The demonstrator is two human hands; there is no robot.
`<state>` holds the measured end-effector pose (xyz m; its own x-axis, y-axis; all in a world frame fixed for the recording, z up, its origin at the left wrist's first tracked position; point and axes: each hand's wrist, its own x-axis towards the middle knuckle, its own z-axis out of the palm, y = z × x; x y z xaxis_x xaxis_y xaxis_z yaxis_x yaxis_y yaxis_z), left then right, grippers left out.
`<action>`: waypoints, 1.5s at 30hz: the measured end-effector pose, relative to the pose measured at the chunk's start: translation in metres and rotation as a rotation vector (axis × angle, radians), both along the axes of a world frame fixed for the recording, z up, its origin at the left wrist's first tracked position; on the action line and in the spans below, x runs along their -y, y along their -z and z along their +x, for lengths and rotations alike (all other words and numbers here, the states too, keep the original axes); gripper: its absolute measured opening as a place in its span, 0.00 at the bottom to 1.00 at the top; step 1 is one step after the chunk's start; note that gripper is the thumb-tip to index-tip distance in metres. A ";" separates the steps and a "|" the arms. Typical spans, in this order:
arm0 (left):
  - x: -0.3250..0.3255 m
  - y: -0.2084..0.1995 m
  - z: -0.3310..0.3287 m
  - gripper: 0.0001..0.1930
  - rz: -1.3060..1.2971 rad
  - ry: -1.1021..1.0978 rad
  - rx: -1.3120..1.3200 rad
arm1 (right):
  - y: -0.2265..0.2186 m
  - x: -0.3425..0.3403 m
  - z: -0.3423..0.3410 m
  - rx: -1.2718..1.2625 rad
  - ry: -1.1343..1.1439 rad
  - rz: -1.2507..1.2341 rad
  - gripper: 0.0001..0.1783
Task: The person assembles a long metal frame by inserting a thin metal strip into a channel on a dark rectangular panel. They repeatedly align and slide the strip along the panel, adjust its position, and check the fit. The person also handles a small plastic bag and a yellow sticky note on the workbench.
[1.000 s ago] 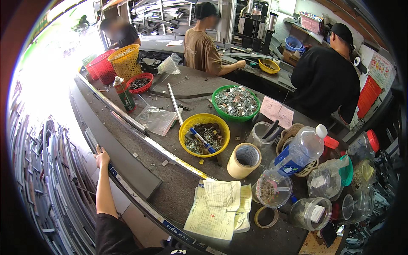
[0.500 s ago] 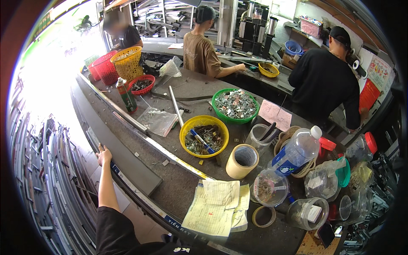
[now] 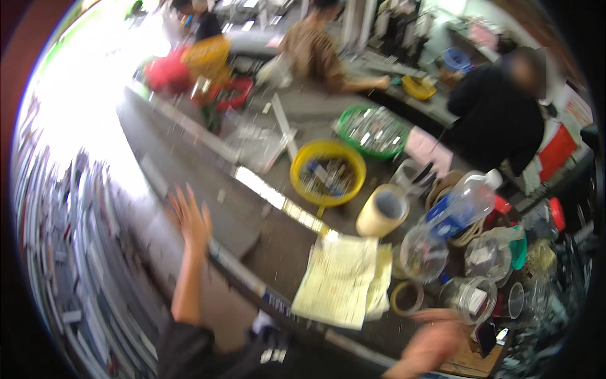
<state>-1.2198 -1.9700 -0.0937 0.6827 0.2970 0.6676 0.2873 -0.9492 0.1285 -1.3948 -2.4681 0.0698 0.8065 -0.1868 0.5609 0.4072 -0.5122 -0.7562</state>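
As left fingers (image 3: 192, 208) splay, a long grey board (image 3: 222, 216) points lower right

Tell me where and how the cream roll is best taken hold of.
Probably by the wall of the cream roll, thumb inside the core and fingers around the outside: it appears to stand on end with its hole facing up. Coming from the near left, over the papers, looks best, since the bottle and a clear tub crowd its right and far sides.
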 end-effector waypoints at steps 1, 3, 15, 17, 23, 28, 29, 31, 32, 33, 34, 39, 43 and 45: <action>0.049 -0.009 -0.012 0.29 -0.105 0.213 0.051 | 0.006 -0.040 0.019 -0.236 -0.467 0.133 0.13; 0.118 -0.018 -0.042 0.21 -0.354 0.625 0.004 | 0.024 -0.103 0.043 -0.471 -1.057 0.186 0.15; 0.137 -0.025 -0.041 0.13 -0.630 1.041 -0.466 | 0.154 -0.243 0.069 -0.465 -0.183 0.373 0.12; 0.132 -0.018 -0.040 0.12 -0.677 1.124 -0.480 | 0.151 -0.237 0.071 -0.493 -0.199 0.351 0.12; 0.122 -0.003 -0.031 0.12 -0.691 1.192 -0.517 | 0.152 -0.261 0.082 -0.442 0.109 0.217 0.15; 0.122 0.005 -0.039 0.11 -0.720 1.249 -0.364 | 0.163 -0.279 0.072 -0.329 0.303 -0.149 0.14; 0.120 0.004 -0.040 0.11 -0.682 1.231 -0.420 | 0.159 -0.281 0.073 -0.213 0.322 -0.210 0.12; 0.121 -0.003 -0.039 0.11 -0.688 1.194 -0.418 | 0.145 -0.287 0.078 -0.334 0.375 -0.263 0.13; 0.122 -0.007 -0.039 0.11 -0.711 1.157 -0.483 | 0.138 -0.293 0.078 -0.489 0.407 -0.284 0.14; 0.124 -0.011 -0.038 0.11 -0.823 1.098 -0.494 | 0.130 -0.302 0.083 -0.532 0.468 -0.230 0.14; 0.127 -0.015 -0.039 0.10 -1.022 1.044 -0.429 | 0.125 -0.312 0.084 -0.429 0.510 -0.089 0.14; 0.126 -0.017 -0.057 0.09 -1.092 1.053 -0.028 | 0.155 -0.310 0.016 0.325 0.363 -0.247 0.08; 0.035 -0.013 -0.039 0.23 -0.094 1.319 -0.165 | 0.190 -0.109 -0.103 0.416 0.817 -0.470 0.19; -0.040 -0.021 0.004 0.28 -0.351 0.830 0.113 | 0.178 0.028 -0.171 0.603 1.135 0.164 0.24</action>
